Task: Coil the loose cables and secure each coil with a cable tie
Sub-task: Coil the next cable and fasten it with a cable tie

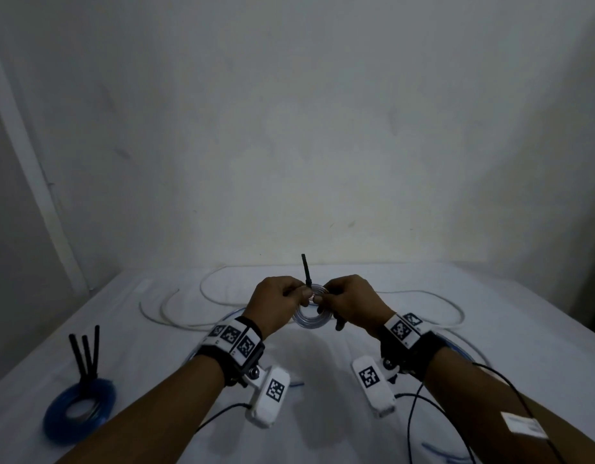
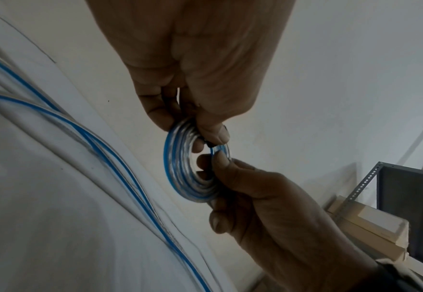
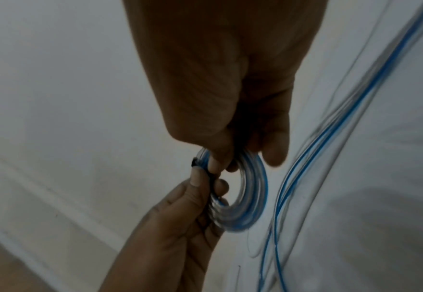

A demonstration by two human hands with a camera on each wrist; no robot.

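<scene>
A small coil of clear cable with a blue stripe (image 1: 312, 317) (image 2: 180, 170) (image 3: 251, 205) hangs above the white table (image 1: 323, 396), held by both hands. My left hand (image 1: 301, 294) (image 2: 184, 126) pinches its upper left rim. My right hand (image 1: 320, 299) (image 3: 233, 158) pinches the rim right beside it. A black cable tie (image 1: 305, 267) sits on the coil between the two thumbs, one end pointing straight up; only a small black bit of the cable tie (image 2: 207, 142) (image 3: 194, 161) shows at the wrists.
At the front left lies a blue coil (image 1: 55, 420) with three black ties (image 1: 86, 354) standing up from it. Loose white cable (image 1: 219, 289) and clear blue-striped cable (image 2: 85, 138) (image 3: 313, 150) loop over the table behind and under my hands. A metal shelf (image 2: 405, 197) stands beyond the table.
</scene>
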